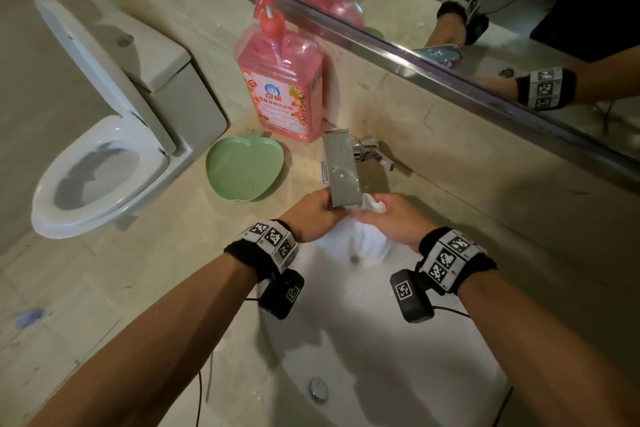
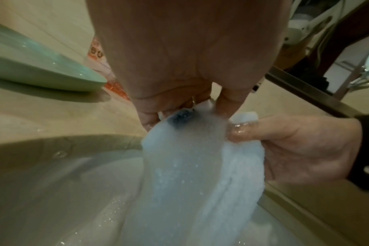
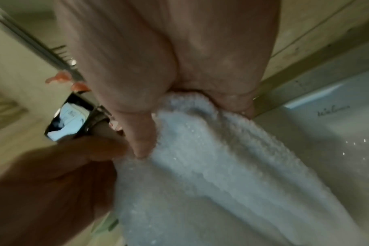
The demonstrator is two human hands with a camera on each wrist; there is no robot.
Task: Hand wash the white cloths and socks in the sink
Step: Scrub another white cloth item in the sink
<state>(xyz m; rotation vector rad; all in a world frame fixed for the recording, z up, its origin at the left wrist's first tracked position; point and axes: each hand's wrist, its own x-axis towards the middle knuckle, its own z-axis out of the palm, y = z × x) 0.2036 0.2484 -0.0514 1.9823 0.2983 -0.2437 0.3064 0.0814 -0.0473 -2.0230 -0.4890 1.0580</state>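
Under the faucet (image 1: 341,168), seen from the head, both hands hold one white cloth (image 1: 353,239) in running water above the sink (image 1: 381,357). From the left wrist, the left hand (image 2: 179,66) pinches its top edge; from the right wrist, the right hand (image 3: 158,66) clutches it too. Rinsing looks underway; no socks are visible.

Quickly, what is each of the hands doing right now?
Left hand: fingers pinch the top edge of the white cloth under the faucet.
Right hand: grips the same white cloth.
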